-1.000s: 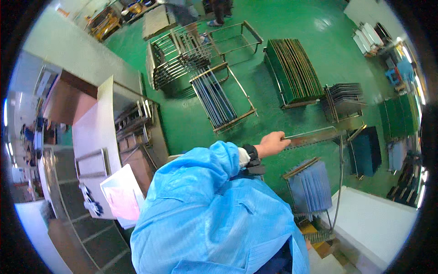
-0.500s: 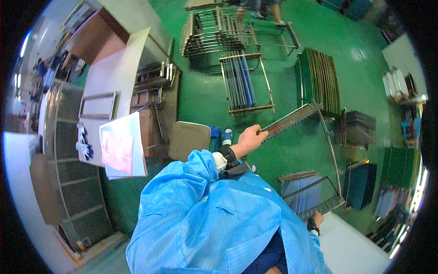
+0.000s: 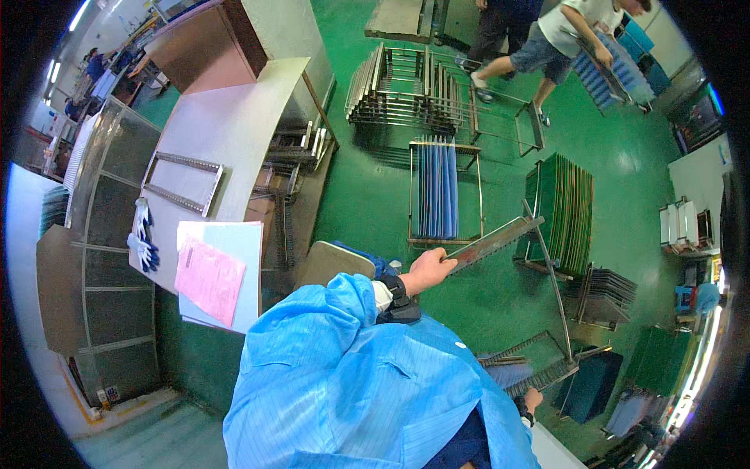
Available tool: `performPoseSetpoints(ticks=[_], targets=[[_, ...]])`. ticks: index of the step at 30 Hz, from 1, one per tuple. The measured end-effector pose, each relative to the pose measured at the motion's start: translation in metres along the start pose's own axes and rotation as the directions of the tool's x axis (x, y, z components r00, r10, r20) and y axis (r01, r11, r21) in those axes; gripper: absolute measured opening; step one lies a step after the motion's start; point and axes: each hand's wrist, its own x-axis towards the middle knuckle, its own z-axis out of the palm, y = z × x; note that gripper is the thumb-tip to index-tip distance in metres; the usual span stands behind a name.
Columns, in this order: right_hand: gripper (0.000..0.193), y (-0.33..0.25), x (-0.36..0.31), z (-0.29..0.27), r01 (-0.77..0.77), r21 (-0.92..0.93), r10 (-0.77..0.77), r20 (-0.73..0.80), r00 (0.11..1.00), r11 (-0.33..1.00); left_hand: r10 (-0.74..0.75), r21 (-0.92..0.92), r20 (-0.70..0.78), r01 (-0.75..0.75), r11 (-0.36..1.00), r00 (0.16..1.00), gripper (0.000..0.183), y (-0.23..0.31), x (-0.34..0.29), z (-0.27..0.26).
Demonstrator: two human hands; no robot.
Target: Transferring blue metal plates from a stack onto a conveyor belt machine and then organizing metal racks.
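Between my two hands is a slotted metal rack [image 3: 500, 241], an open frame with toothed side bars, held tilted above the green floor. My left hand [image 3: 430, 270] is closed round the end of one toothed bar. At the rack's opposite side, my right hand [image 3: 533, 400] is closed on the other toothed bar, its fingers partly hidden. Beneath that side, a rack of bluish panels [image 3: 512, 375] shows in part. Nearest to my left hand is a stool [image 3: 332, 266], partly covered by my blue sleeve.
Ahead stand a rack of blue panels [image 3: 437, 191], several stacked metal racks [image 3: 398, 86] and a rack of green panels [image 3: 558, 215]. A person [image 3: 558, 39] at the far right carries a rack of blue panels. On the left, a table [image 3: 226, 117] bears papers, gloves and a rack.
My view has shifted, so the surroundings sit lower in the picture. The empty rack stays in both my hands. The person carrying blue panels has come into fuller view.
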Motion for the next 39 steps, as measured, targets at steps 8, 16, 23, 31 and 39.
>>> performPoseSetpoints(ticks=[8, 16, 23, 31, 39], targets=[[0.031, -0.105, 0.007, -0.044, 0.003, -0.013, -0.004, -0.092, 0.996, 1.000, 0.015, 0.007, -0.014, -0.015, 1.000, 1.000, 0.042, 0.023, 0.068, -0.074], [0.033, -0.279, 0.020, -0.122, -0.086, 0.547, 0.131, -0.043, 0.990, 0.832, -0.055, -0.038, -0.140, 0.050, 0.998, 0.989, 0.042, 0.020, 0.100, -0.104], [0.031, -0.350, 0.111, -0.145, 0.085, 0.494, -0.016, -0.142, 0.990, 0.865, -0.052, -0.126, -0.253, 0.020, 0.992, 0.966, 0.042, 0.025, 0.131, -0.113], [0.024, -0.405, 0.198, -0.149, 0.078, 0.544, -0.049, -0.067, 0.997, 0.835, -0.084, -0.239, -0.358, -0.005, 0.971, 0.930, 0.041, 0.029, 0.155, -0.115], [0.031, -0.445, 0.235, -0.140, 0.157, 0.494, -0.091, -0.155, 0.984, 0.855, -0.100, -0.162, -0.305, 0.051, 0.985, 0.947, 0.041, 0.041, 0.196, -0.136]])
